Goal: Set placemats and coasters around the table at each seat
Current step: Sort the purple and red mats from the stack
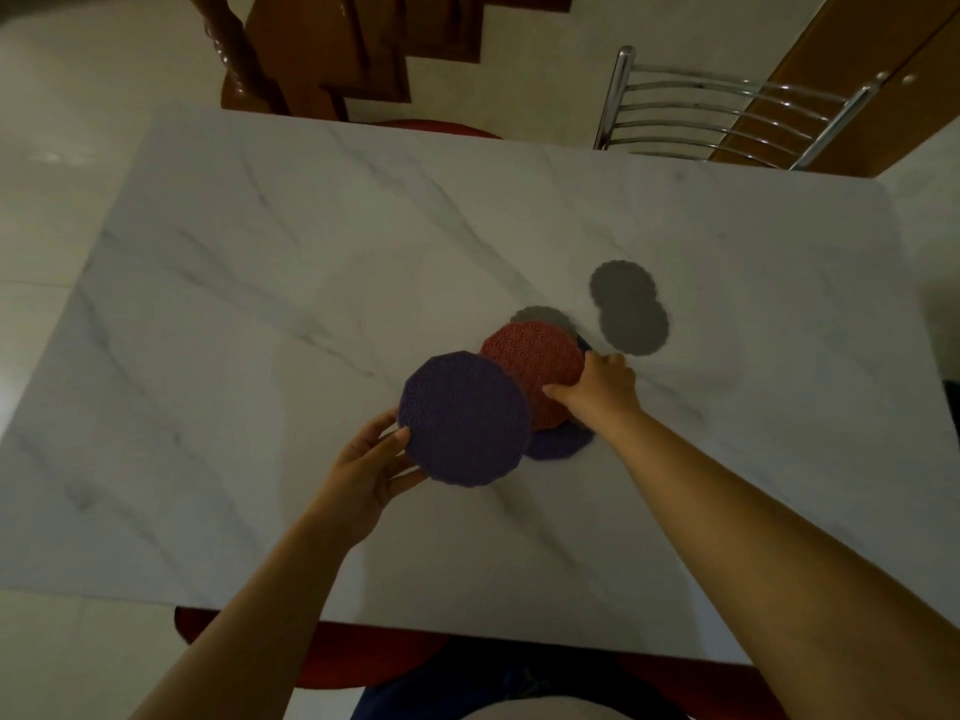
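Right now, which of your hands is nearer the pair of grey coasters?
Right. The right hand grips the red mat just beside the grey coasters; the left hand holds a purple mat farther off.

The left hand holds a round purple patterned mat above the white marble table. The right hand grips a round red patterned mat overlapping another purple mat. Two overlapping grey scalloped coasters lie nearby.

Both bare forearms reach forward over the near edge, the left hand pinching the purple mat with thumb on top and fingers beneath, the right hand knuckles-up, its fingers curled on the red mat.
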Tool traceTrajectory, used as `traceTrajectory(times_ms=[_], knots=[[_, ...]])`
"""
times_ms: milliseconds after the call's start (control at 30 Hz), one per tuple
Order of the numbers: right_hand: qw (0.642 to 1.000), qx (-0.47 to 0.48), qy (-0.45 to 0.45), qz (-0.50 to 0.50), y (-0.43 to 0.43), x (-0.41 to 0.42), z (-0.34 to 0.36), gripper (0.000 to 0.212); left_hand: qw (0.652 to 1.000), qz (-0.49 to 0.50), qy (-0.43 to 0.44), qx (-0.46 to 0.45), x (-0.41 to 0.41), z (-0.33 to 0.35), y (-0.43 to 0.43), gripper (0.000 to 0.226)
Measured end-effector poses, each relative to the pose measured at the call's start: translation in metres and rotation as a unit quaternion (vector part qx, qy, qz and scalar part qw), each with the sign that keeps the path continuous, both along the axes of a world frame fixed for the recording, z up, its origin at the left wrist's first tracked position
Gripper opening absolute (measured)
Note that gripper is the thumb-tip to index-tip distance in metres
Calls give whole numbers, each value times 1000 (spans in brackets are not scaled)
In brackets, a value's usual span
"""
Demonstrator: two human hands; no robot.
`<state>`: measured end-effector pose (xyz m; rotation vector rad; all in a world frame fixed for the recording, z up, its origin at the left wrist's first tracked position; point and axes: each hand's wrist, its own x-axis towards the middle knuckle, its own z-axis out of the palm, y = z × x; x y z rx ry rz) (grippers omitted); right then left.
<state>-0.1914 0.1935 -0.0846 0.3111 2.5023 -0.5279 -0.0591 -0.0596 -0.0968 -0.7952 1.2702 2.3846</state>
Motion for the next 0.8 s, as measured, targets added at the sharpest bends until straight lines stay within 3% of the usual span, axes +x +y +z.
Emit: traceTrajectory(times_ms=[200,367,467,567,667,800], knots=[[993,25,114,-20,-8,13,-9,64,1000,3,2,19,5,0,-1,35],[963,-189,118,-152,5,0,12,21,1000,0,3,20,5,1,-1,35],[939,-252,164,-165,27,-6,40,24,1000,3,3,26,4,1,1,32],[886,-357,211,-206,46,-5,69,22,1000,2,7,29,3,2,2,32],[834,-471,164,-236,46,3,82,15,999,-4,6,32,1,4,7,35],[836,-501,62,-217,22,33,65,15,999,-22,14,45,-2,7,15,39]])
